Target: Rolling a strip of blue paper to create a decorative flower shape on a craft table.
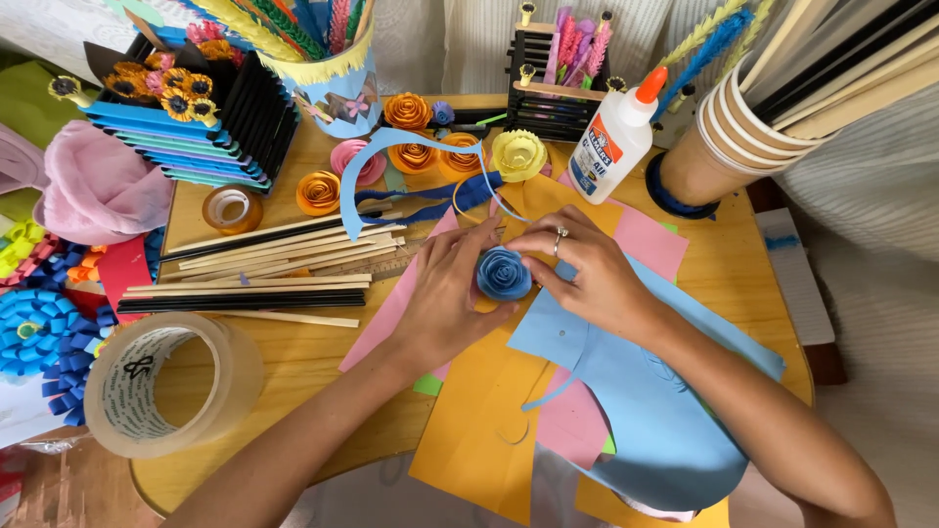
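A blue rolled paper rose sits between both hands at the table's middle. My left hand pinches its left side with thumb and fingers. My right hand, wearing a ring, grips its right side. A long curled blue paper strip trails from the rose toward the back. Under the hands lie sheets of orange paper, pink paper and blue paper.
A white glue bottle stands behind the hands. Finished paper roses in orange, pink and yellow lie at the back. Wooden sticks lie to the left, with a large clear tape roll near the front left edge and a small tape roll.
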